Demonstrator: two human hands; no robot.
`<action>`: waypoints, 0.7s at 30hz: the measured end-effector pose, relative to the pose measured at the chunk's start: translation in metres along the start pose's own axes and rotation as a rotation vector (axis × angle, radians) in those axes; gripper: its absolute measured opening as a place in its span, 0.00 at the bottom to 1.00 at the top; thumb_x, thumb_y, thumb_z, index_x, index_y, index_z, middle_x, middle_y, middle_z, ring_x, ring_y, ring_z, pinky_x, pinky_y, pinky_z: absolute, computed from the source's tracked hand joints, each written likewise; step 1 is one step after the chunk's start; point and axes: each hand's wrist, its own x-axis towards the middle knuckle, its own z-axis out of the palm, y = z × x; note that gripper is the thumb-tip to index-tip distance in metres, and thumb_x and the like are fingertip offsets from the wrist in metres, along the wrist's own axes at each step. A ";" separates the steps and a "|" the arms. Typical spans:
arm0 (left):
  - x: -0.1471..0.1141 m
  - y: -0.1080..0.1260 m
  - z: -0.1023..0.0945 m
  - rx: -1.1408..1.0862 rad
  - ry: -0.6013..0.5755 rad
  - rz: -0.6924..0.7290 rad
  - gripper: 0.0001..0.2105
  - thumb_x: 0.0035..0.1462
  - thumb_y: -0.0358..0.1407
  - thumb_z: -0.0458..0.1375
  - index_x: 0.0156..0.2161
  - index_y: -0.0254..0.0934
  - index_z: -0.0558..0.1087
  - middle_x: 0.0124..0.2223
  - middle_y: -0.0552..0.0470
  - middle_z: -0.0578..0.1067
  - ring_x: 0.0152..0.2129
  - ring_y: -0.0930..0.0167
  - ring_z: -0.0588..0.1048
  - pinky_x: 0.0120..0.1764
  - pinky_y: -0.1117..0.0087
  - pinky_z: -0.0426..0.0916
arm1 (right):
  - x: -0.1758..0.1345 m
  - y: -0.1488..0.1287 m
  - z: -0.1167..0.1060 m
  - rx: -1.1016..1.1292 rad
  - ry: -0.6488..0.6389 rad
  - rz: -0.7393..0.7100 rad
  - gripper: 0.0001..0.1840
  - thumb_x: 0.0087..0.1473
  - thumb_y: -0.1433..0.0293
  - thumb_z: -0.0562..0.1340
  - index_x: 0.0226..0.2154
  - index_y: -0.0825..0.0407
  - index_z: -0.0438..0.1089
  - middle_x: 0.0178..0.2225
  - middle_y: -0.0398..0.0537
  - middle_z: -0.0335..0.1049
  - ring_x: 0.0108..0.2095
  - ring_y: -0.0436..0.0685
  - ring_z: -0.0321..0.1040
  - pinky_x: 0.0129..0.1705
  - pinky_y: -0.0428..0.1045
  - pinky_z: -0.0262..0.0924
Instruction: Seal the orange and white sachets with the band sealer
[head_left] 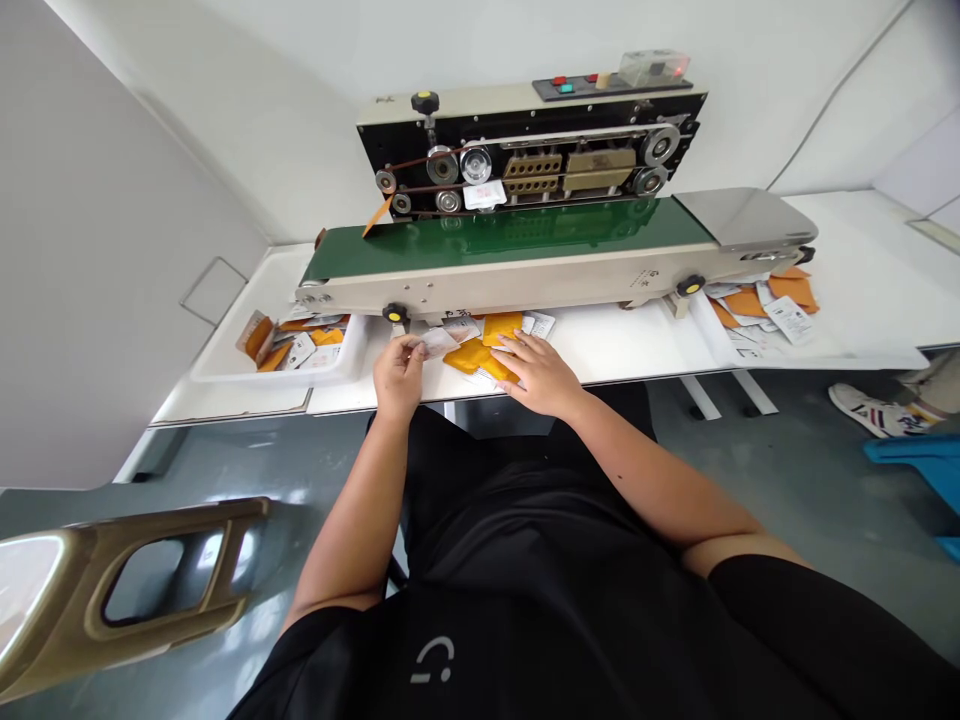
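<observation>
My left hand [399,377] is closed on a whitish, partly see-through packet [440,343], pinched near the table's front edge. To its right, my right hand [541,374] lies with fingers spread over the edge of a loose pile of orange packets [471,356], touching them. White printed packets [541,324] stick out around and under the orange ones. Behind both hands runs a band sealing machine [525,170] with a green conveyor belt [510,237]. A white packet [484,194] sits upright at its rollers, and an orange packet [377,216] leans out at the left end.
A white tray [281,375] of mixed packets stands left on the table, and another tray [847,355] of packets stands right. A brown stool [172,520] is on the floor at left. At far right are a person's shoe [877,410] and a blue stool [922,470].
</observation>
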 end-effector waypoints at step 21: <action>0.005 0.016 -0.011 -0.178 -0.078 0.002 0.24 0.49 0.53 0.76 0.27 0.39 0.69 0.28 0.54 0.75 0.27 0.72 0.75 0.32 0.71 0.73 | 0.048 -0.044 -0.007 0.499 0.153 0.197 0.11 0.69 0.66 0.59 0.40 0.48 0.79 0.36 0.49 0.78 0.39 0.59 0.71 0.43 0.53 0.64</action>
